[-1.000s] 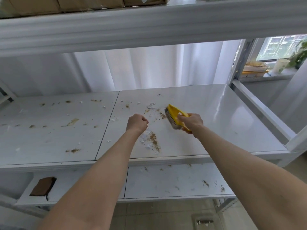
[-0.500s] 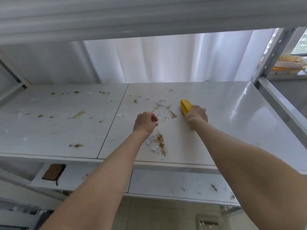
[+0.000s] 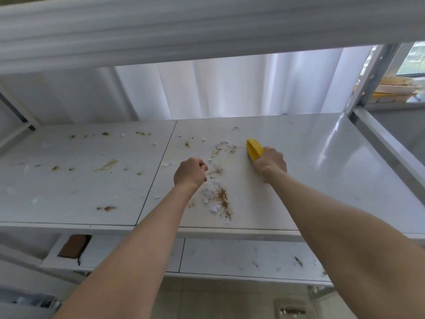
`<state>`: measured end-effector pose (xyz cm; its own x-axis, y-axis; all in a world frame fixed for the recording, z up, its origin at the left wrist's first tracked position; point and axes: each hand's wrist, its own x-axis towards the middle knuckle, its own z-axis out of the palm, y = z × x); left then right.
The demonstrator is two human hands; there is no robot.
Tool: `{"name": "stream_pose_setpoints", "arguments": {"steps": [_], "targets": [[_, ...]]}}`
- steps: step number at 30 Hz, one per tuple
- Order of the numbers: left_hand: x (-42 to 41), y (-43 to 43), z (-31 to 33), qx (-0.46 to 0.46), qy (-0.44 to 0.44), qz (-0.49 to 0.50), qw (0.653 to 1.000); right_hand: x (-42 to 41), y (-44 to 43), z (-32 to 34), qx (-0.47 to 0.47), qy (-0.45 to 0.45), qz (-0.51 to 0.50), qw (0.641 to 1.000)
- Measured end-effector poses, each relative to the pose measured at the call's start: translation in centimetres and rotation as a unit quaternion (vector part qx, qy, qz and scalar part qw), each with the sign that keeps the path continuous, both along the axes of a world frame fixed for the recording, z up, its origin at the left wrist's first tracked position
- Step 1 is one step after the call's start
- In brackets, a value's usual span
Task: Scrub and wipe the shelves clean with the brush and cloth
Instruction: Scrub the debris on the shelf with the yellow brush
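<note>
The right hand [image 3: 271,163] has its grip closed round the yellow plastic scrubbing brush [image 3: 254,150], which is set down on the white metal shelf [image 3: 322,180] just to the right of the dirt. The left hand [image 3: 189,173] is clenched in a fist with nothing visible in it, close above the loose pile of brown crumbs and white paper scraps [image 3: 219,199]. Whether it touches the shelf I cannot tell.

The main risk is the pile's place near the front edge. A hard stroke toward the body would likely send it over onto the lower white shelf [image 3: 230,256], already speckled, or toward the brown folded cloth [image 3: 72,246] lying at its left end. A sideways sweep could knock the fist. Crumbs may also lodge in the seam [image 3: 158,171] between the two shelf panels, and the dried yellowish smear [image 3: 107,164] on the left panel probably resists a dry brush.
</note>
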<state>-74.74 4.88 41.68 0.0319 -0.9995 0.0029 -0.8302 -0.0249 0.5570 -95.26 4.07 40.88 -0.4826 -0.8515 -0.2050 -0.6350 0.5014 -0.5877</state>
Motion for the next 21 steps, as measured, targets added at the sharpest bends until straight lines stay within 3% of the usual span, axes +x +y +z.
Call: {"name": "stream_pose_setpoints", "arguments": {"steps": [3, 7, 11, 16, 21], "targets": [[0.2, 0.4, -0.2, 0.007, -0.017, -0.013, 1.0, -0.3, 0.4, -0.3, 0.028, 0.019, -0.013, 0.999], [0.4, 0.8, -0.4, 0.008, -0.03, -0.011, 0.999, 4.9, 1.5, -0.9, 0.047, 0.041, 0.061, 0.996], [0.4, 1.4, 0.1, 0.018, -0.015, -0.009, 1.0, 8.2, 2.6, -0.9, 0.034, -0.007, 0.106, 0.994], [1.6, 2.3, 0.9, 0.023, -0.035, -0.042, 0.998, 4.5, 4.1, 0.5, -0.018, 0.002, 0.05, 0.999], [2.6, 3.8, 0.8, 0.042, -0.044, -0.053, 0.997, 2.4, 6.1, 0.0, 0.066, 0.069, -0.005, 0.995]]}}
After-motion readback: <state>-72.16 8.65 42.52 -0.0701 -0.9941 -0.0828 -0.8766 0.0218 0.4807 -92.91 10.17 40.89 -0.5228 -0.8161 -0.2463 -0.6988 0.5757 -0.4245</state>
